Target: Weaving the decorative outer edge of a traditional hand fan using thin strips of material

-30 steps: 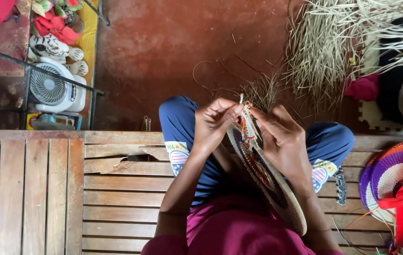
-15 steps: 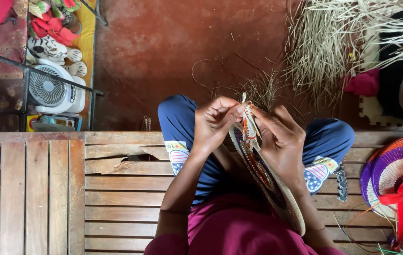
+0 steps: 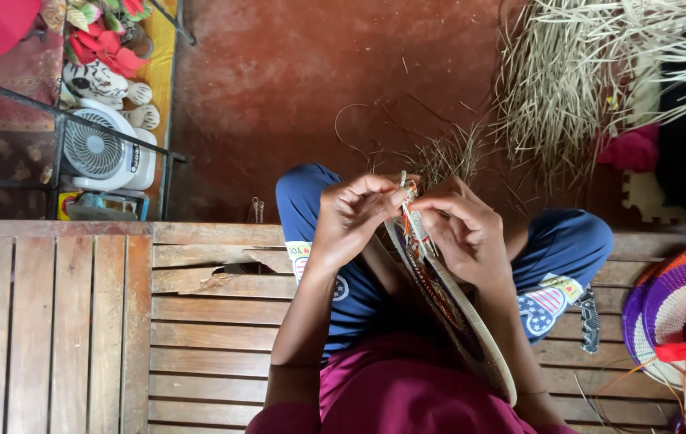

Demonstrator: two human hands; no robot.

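I hold a flat round woven basket (image 3: 471, 325) on edge over my lap, its pale rim and dark patterned face turned sideways. My left hand (image 3: 355, 221) pinches its top edge from the left, fingers closed on a thin pale strand. My right hand (image 3: 463, 233) grips the same top edge from the right, where colourful weaving shows between my fingertips. Both hands nearly touch at the rim. I sit cross-legged in blue trousers on a wooden slat platform (image 3: 118, 321).
A heap of dry straw (image 3: 592, 72) lies on the red floor at the upper right. A purple and red woven basket (image 3: 680, 313) rests at the right edge. A small white fan (image 3: 106, 157) and stuffed toys (image 3: 106, 48) sit at the upper left behind a metal bar.
My hands have shifted slightly on the basket's top rim; the basket stays tilted in my lap.
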